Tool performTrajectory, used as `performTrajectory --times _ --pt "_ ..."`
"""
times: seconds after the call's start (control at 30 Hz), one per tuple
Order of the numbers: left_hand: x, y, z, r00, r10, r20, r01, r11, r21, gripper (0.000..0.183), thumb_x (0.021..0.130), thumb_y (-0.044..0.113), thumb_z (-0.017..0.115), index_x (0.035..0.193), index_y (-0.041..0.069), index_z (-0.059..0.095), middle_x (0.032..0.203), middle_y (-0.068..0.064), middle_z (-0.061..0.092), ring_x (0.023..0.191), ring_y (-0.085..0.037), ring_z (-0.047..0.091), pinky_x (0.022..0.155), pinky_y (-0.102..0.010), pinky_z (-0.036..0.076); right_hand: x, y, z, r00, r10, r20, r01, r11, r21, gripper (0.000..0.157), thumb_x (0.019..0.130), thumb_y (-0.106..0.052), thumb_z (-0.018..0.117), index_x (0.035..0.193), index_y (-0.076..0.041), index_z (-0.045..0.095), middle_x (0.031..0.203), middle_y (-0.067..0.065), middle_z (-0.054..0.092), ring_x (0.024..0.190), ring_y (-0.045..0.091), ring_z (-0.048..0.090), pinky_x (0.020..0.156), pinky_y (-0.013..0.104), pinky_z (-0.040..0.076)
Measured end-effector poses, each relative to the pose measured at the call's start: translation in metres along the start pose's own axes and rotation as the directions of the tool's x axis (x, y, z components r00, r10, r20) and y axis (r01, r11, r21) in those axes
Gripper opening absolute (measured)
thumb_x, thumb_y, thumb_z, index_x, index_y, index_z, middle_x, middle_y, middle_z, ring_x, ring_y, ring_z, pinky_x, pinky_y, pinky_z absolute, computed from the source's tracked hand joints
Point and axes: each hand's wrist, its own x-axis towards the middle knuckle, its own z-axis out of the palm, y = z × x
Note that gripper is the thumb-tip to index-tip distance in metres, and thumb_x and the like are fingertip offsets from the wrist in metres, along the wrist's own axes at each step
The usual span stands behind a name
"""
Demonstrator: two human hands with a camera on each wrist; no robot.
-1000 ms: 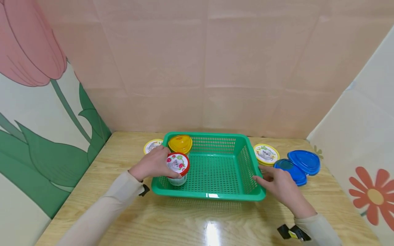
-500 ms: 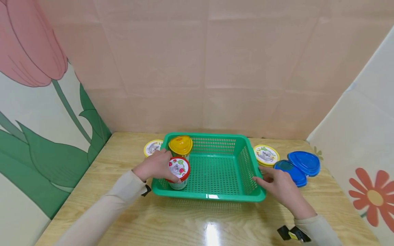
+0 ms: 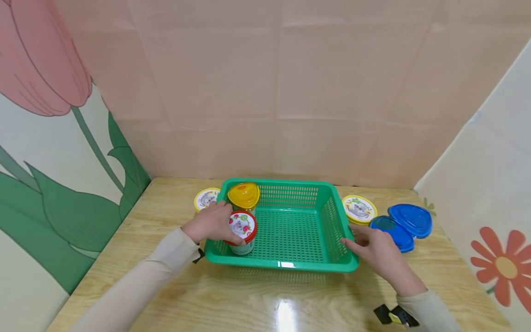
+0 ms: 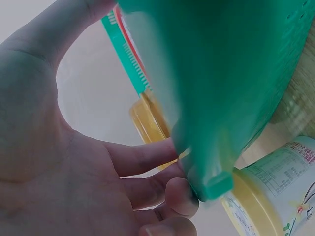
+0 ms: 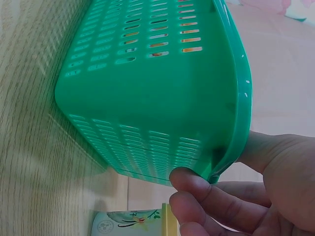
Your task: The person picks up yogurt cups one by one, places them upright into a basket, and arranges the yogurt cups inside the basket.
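A clear jar with a red-rimmed, berry-printed lid (image 3: 242, 226) stands in the front left corner of the green plastic basket (image 3: 286, 265). My left hand (image 3: 211, 223) reaches over the basket's left rim and holds the jar by its lid, thumb at the front. Behind it in the basket is a container with a yellow lid (image 3: 244, 195). My right hand (image 3: 375, 249) pinches the basket's right rim, thumb over the top and fingers below on the outside. In the left wrist view the basket wall hides most of the jar.
A tub with a yellow-rimmed lid (image 3: 206, 199) stands left of the basket, partly behind my left hand. Another yellow-rimmed tub (image 3: 359, 209) is right of the basket, beside two blue-lidded containers (image 3: 410, 220). A wall (image 3: 274, 92) rises behind the wooden table (image 3: 232, 299).
My left hand has lowered the red-lidded jar slightly and shifted it a little right inside the basket. The right hand and the basket have stayed in place.
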Motion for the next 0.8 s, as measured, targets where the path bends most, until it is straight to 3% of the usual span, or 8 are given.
performTrajectory --times 0.8 --pt "0.0016 -0.0005 -0.0036 0.999 0.008 0.032 -0.008 1.0 -0.001 0.082 0.052 0.068 0.078 0.105 0.008 0.059 0.087 0.001 0.052 0.082 -0.018 0.046 0.071 -0.033 0.044 -0.0003 0.0003 -0.0004 1.0 0.002 0.009 -0.002 1.0 0.012 0.056 0.085 -0.042 0.066 0.123 -0.002 0.06 0.087 0.006 0.07 0.077 0.017 0.065 0.059 0.033 0.052"
